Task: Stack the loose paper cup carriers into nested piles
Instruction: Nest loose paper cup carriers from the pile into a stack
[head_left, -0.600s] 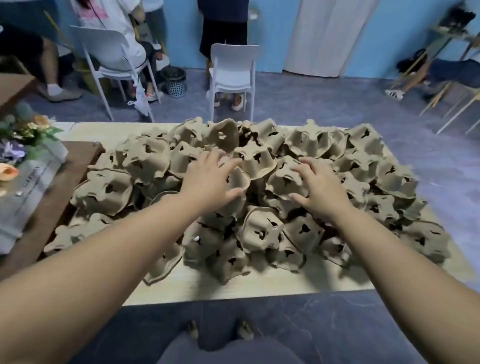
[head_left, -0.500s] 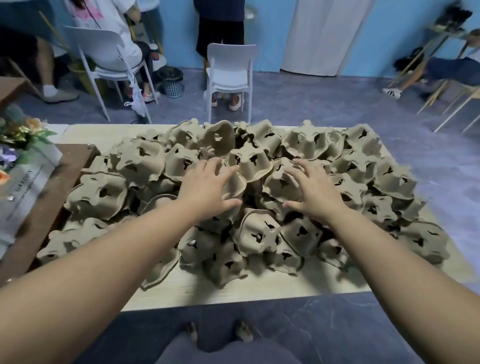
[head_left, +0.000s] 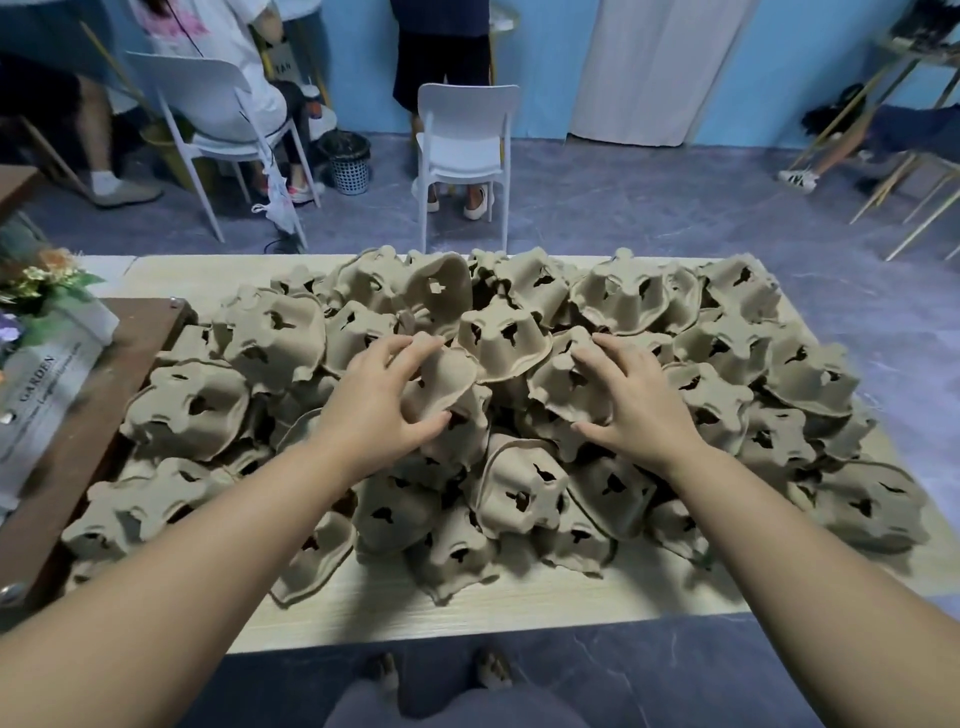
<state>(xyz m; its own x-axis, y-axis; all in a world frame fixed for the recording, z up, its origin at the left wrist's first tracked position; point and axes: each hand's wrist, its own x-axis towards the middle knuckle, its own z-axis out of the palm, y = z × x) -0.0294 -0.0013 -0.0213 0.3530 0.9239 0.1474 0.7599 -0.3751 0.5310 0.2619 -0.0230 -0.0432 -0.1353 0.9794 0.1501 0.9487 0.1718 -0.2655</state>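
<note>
Tan pulp carriers (head_left: 498, 338) heaped loose, mostly inverted, slotted holes.

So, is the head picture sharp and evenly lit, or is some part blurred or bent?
Head view: soft, even light, no glare; the left hand, the right hand and the middle carriers are sharp; the flower box at the left edge is smeared; the wide lens stretches the forearms.

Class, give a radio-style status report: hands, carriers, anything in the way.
Left hand grips centre carrier. Right hand grips neighbouring carrier. Loose heap covers table, no nested pile visible. Surrounding carriers crowd both grips.
</note>
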